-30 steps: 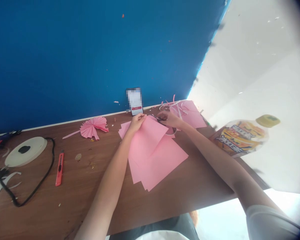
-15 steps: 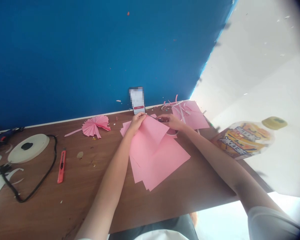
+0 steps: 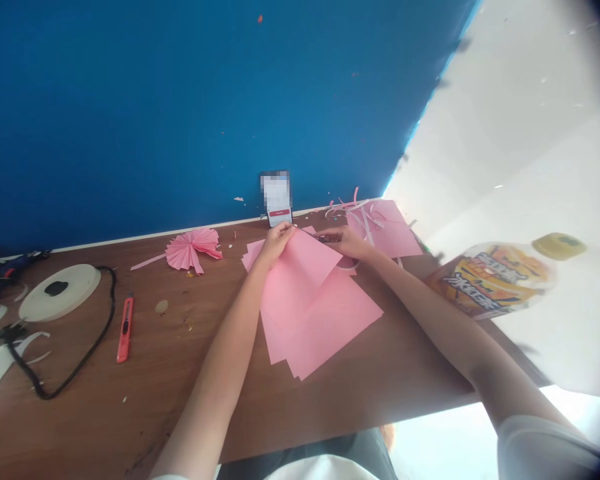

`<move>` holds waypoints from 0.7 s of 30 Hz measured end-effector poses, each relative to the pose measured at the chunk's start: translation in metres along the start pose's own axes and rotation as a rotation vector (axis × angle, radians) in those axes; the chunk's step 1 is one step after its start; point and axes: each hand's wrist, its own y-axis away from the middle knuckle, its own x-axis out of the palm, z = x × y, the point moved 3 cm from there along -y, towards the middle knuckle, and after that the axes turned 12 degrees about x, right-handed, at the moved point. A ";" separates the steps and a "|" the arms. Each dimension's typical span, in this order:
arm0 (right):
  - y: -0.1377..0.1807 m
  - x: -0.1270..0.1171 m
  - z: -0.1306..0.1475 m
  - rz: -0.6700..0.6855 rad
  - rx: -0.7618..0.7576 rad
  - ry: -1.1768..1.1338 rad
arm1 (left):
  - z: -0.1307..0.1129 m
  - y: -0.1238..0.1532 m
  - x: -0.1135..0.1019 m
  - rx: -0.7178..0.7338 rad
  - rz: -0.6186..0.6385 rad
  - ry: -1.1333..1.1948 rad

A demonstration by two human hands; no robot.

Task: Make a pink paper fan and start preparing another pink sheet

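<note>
Pinching pink paper (image 3: 307, 267), left hand (image 3: 279, 241); gripping scissors (image 3: 322, 239), right hand (image 3: 347, 242); Chinese-lettered bottle label (image 3: 517, 269), brand unclear, at right

"What did the hands have?"

"The left hand (image 3: 277, 241) pinched the far edge of a lifted pink sheet (image 3: 314, 259), above a stack of pink paper (image 3: 333, 327). At the sheet's right side, the right hand (image 3: 347, 241) held a dark tool (image 3: 322, 238), mostly hidden."

"And behind them?"

"A phone (image 3: 279, 195) leaned against the blue wall (image 3: 180, 120), part of its screen blurred."

"What lay to the left?"

"On the brown desk (image 3: 180, 380), a pleated pink fan (image 3: 193, 250), a red cutter (image 3: 125, 332) and a white disc (image 3: 77, 299) beside a black cord (image 3: 114, 300)."

"To the right?"

"A yellow-capped bottle (image 3: 500, 277), past the right forearm (image 3: 425, 313)."
</note>
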 end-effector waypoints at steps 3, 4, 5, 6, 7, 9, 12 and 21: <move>0.000 0.000 -0.002 0.007 0.015 -0.002 | -0.001 0.000 0.000 -0.006 0.003 0.025; 0.000 0.000 -0.003 0.009 0.016 0.003 | -0.001 0.000 0.001 -0.007 0.004 0.031; -0.001 0.000 -0.004 0.006 0.014 0.006 | -0.001 0.000 0.001 -0.005 0.004 0.034; -0.001 0.000 -0.004 0.003 0.010 0.009 | -0.002 0.000 0.001 -0.003 0.004 0.033; 0.000 -0.001 -0.004 -0.002 0.008 0.012 | -0.002 0.000 0.001 -0.001 0.002 0.030; 0.000 -0.001 -0.004 -0.010 0.007 0.017 | -0.002 0.000 0.001 0.002 -0.004 0.014; 0.000 -0.001 -0.004 -0.013 0.021 0.032 | -0.003 0.001 0.002 -0.003 -0.012 -0.025; -0.002 -0.002 -0.009 0.014 0.025 0.038 | -0.010 0.002 0.003 0.010 0.025 -0.027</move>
